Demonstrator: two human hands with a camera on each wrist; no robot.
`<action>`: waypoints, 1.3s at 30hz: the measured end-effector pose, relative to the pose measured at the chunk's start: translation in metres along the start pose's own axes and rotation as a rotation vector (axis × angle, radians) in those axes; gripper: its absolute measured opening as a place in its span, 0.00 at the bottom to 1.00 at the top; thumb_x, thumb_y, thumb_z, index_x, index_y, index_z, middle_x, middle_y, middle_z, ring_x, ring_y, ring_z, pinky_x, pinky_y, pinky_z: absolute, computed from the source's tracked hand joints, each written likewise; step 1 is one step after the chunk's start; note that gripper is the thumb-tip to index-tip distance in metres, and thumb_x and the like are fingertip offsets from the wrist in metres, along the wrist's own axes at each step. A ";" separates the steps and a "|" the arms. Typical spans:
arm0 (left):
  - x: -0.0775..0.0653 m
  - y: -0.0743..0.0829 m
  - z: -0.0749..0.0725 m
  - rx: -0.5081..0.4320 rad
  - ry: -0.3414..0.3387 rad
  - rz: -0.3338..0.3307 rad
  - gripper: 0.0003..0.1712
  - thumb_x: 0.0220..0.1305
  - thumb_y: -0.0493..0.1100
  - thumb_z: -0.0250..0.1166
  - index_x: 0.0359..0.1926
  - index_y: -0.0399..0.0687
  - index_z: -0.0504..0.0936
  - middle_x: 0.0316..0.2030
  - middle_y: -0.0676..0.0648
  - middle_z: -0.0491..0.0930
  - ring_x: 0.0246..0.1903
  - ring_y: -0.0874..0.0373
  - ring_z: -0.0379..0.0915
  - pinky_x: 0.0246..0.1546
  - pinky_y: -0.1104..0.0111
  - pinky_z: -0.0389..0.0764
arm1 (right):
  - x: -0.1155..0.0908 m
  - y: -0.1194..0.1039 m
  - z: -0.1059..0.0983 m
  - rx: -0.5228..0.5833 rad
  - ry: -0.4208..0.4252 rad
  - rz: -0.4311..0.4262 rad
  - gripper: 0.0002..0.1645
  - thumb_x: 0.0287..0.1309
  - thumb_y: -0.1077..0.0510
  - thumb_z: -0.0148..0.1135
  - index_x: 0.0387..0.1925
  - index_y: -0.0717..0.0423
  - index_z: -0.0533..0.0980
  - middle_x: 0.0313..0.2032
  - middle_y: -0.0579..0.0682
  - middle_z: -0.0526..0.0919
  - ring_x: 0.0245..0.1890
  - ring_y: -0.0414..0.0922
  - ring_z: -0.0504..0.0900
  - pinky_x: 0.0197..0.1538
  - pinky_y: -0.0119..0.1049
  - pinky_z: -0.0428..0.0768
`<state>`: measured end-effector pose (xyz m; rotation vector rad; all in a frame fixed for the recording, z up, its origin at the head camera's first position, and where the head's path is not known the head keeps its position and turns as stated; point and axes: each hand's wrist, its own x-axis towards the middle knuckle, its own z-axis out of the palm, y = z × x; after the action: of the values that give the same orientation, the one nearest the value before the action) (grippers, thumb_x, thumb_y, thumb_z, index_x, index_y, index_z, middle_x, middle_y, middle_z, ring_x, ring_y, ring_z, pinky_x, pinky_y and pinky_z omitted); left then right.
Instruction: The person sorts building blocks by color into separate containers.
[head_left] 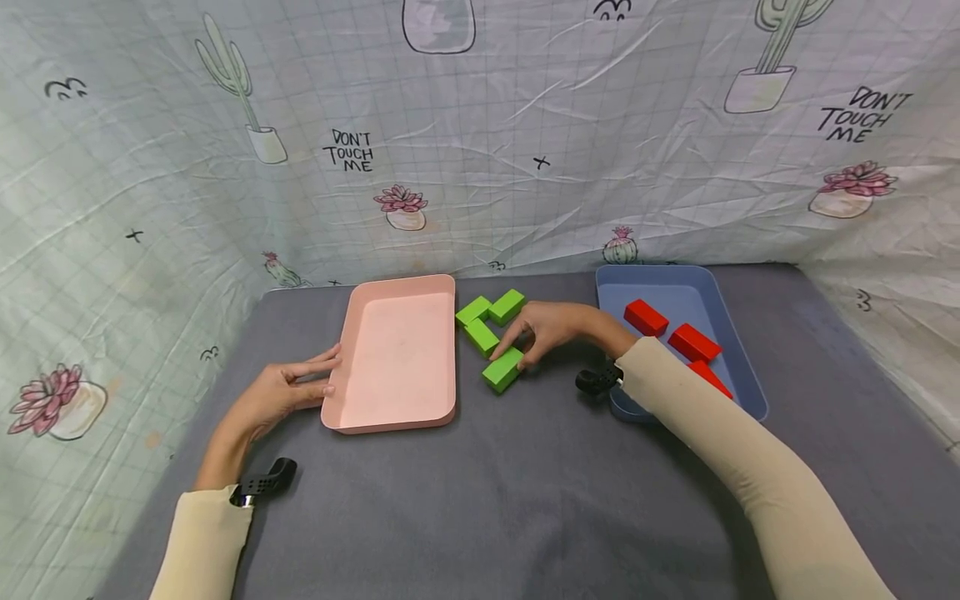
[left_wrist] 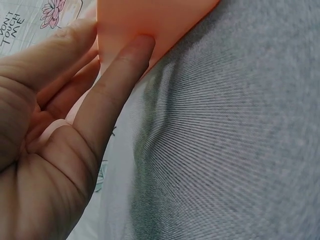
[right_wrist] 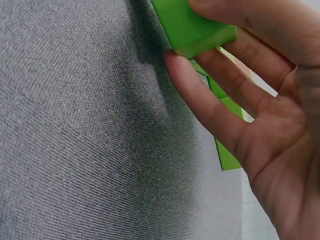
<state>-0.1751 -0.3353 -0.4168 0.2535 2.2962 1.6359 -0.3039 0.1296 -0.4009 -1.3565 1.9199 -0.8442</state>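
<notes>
My right hand (head_left: pixel 551 325) pinches a green block (head_left: pixel 502 371) between thumb and fingers. In the right wrist view, one fingertip lies against a corner of that green block (right_wrist: pixel 190 30) and another digit lies on its top edge. Several more green blocks (head_left: pixel 482 337) lie just behind it, beside the pink tray (head_left: pixel 393 358). My left hand (head_left: pixel 277 396) touches the tray's left side with fingers fairly straight. Seen from the left wrist, a fingertip presses flat on the outer wall of the pink tray (left_wrist: pixel 165 20).
A blue tray (head_left: pixel 630 279) with red blocks (head_left: pixel 695 342) stands at the right, partly under the right forearm. Grey cloth (head_left: pixel 480 500) covers the table. Behind hangs a patterned curtain (head_left: pixel 480 125). Each wrist wears a small black camera (head_left: pixel 596 381).
</notes>
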 end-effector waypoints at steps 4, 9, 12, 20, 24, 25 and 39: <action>-0.001 0.002 0.000 0.016 0.002 -0.002 0.35 0.66 0.38 0.70 0.71 0.35 0.70 0.77 0.50 0.57 0.68 0.70 0.61 0.52 0.68 0.83 | -0.002 -0.003 0.001 -0.007 0.024 -0.017 0.23 0.58 0.65 0.71 0.57 0.54 0.84 0.50 0.47 0.88 0.34 0.43 0.82 0.43 0.39 0.85; -0.001 0.002 0.001 0.047 0.001 0.016 0.34 0.66 0.39 0.70 0.71 0.36 0.71 0.77 0.48 0.57 0.62 0.69 0.72 0.51 0.69 0.83 | -0.004 -0.008 0.000 -0.025 0.060 -0.039 0.22 0.58 0.59 0.76 0.55 0.54 0.85 0.51 0.47 0.88 0.48 0.43 0.85 0.55 0.45 0.84; -0.001 0.003 0.001 0.063 0.000 0.029 0.34 0.67 0.39 0.70 0.71 0.36 0.71 0.77 0.47 0.57 0.59 0.65 0.76 0.51 0.70 0.83 | -0.005 -0.011 -0.001 -0.039 0.073 -0.048 0.23 0.57 0.58 0.76 0.55 0.54 0.85 0.50 0.47 0.88 0.51 0.43 0.84 0.57 0.45 0.84; -0.002 0.001 0.002 0.106 0.007 0.065 0.32 0.68 0.40 0.69 0.70 0.38 0.73 0.77 0.47 0.58 0.67 0.68 0.65 0.50 0.68 0.84 | -0.007 -0.012 0.000 -0.079 0.073 -0.029 0.23 0.58 0.57 0.75 0.56 0.51 0.85 0.49 0.45 0.88 0.44 0.43 0.88 0.52 0.40 0.86; -0.003 0.000 0.004 0.096 0.011 0.068 0.32 0.68 0.38 0.69 0.70 0.37 0.72 0.76 0.47 0.59 0.66 0.69 0.66 0.50 0.67 0.84 | -0.009 -0.014 0.002 -0.097 0.078 -0.028 0.23 0.58 0.56 0.76 0.56 0.51 0.85 0.50 0.45 0.88 0.45 0.40 0.87 0.53 0.42 0.85; -0.003 0.000 0.004 0.094 0.011 0.067 0.32 0.67 0.38 0.69 0.70 0.37 0.72 0.76 0.47 0.59 0.65 0.70 0.67 0.49 0.67 0.84 | -0.009 -0.015 0.002 -0.095 0.079 -0.028 0.23 0.58 0.56 0.76 0.56 0.51 0.85 0.50 0.45 0.88 0.46 0.40 0.87 0.54 0.42 0.85; -0.001 -0.006 0.004 0.041 0.009 0.072 0.32 0.68 0.37 0.68 0.70 0.34 0.71 0.77 0.48 0.58 0.65 0.72 0.65 0.49 0.67 0.84 | -0.011 -0.025 0.006 -0.106 0.098 -0.055 0.24 0.58 0.55 0.76 0.56 0.52 0.85 0.50 0.45 0.88 0.44 0.39 0.86 0.53 0.40 0.85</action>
<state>-0.1719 -0.3339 -0.4237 0.3431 2.3550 1.6282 -0.2830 0.1326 -0.3832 -1.4609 2.0361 -0.8603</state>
